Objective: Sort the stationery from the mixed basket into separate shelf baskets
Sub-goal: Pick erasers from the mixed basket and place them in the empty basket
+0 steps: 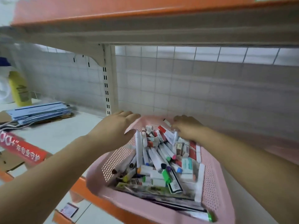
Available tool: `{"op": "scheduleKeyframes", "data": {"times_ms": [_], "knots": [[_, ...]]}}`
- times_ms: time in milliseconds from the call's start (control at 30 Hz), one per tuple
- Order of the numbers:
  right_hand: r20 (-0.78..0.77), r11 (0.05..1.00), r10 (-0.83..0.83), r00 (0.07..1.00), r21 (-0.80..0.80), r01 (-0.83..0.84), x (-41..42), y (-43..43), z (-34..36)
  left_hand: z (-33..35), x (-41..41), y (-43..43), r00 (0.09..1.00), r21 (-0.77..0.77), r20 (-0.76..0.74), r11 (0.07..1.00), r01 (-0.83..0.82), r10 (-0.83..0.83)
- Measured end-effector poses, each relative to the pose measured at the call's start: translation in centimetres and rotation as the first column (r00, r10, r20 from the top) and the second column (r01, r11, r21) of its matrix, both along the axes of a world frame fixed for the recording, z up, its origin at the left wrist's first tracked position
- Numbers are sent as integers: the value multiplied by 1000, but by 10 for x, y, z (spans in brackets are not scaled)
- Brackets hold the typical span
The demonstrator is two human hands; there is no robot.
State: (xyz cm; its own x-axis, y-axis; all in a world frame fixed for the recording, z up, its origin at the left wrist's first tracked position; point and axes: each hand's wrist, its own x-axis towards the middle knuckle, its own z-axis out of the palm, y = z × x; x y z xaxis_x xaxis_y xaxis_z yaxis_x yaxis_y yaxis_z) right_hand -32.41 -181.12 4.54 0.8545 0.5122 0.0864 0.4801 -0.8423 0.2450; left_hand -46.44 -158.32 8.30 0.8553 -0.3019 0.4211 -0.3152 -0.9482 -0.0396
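- A pink basket (210,183) of mixed stationery sits on the lower shelf (64,131) at centre frame. Its near end juts past the shelf's orange front edge towards 6 o'clock.
- The left hand (116,126) lies over the basket's far corner at 11 o'clock, and its grip appears to pinch the rim between thumb and fingers.
- The right hand (187,128) curls down at the far corner at 1 o'clock. Blur hides whether its grip closes on the rim or on a loose item, so that cannot be told.
- Risk: both hands are at the far end and nothing visible supports the overhanging near end. A pull towards 6 o'clock could probably tip the basket off the edge and spill its load.
- Risk: the markers (155,156) and small boxes (186,149) are heaped loosely. A jolt or tilt would likely slide them towards the near wall and mix them further.
- Orientation: the basket's long axis runs from 6 o'clock to 12 o'clock, with one short end towards the wire-grid back panel (178,78). Its open top faces up.
- Most markers lie roughly along that axis, many with coloured caps towards 6 o'clock.
- A stack of blue folded bags (40,112) lies well apart on the shelf at 9 o'clock.
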Motion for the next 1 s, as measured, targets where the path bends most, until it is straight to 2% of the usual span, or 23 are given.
{"op": "scheduleKeyframes", "data": {"times_ms": [233,367,467,600,733,800,833,867,933,967,1000], "knots": [[49,997,-59,997,-42,61,-3,-9,1,-10,33,3,992,-93,-89,993,78,-86],[21,982,-85,996,-170,87,-12,-2,-11,-18,44,-8,978,-111,-146,985,135,-151],[40,946,-213,976,-241,216,-16,8,-11,-21,48,-13,964,-74,-176,979,189,-199],[140,898,-183,973,-379,223,-25,16,8,-16,53,-7,949,-105,-147,959,264,-278],[154,916,-240,958,-290,277,-37,9,31,-17,55,1,934,-220,-141,931,293,-327],[76,939,-331,941,-77,336,-45,7,40,-19,59,0,937,-366,-133,894,257,-323],[9,925,-372,928,79,370,-49,6,44,-18,62,-2,938,-501,-139,840,209,-317],[-57,893,-382,922,234,385,-54,8,47,-17,65,-7,934,-667,-161,732,135,-319],[-108,816,-318,942,475,330,-67,19,51,-11,71,-18,889,-928,-231,363,-79,-396],[-116,778,-274,955,557,291,-73,25,50,-9,74,-25,847,-967,-247,180,-182,-470],[-146,730,-218,965,632,261,-79,31,47,-8,76,-31,805,-966,-238,43,-256,-543]]}}
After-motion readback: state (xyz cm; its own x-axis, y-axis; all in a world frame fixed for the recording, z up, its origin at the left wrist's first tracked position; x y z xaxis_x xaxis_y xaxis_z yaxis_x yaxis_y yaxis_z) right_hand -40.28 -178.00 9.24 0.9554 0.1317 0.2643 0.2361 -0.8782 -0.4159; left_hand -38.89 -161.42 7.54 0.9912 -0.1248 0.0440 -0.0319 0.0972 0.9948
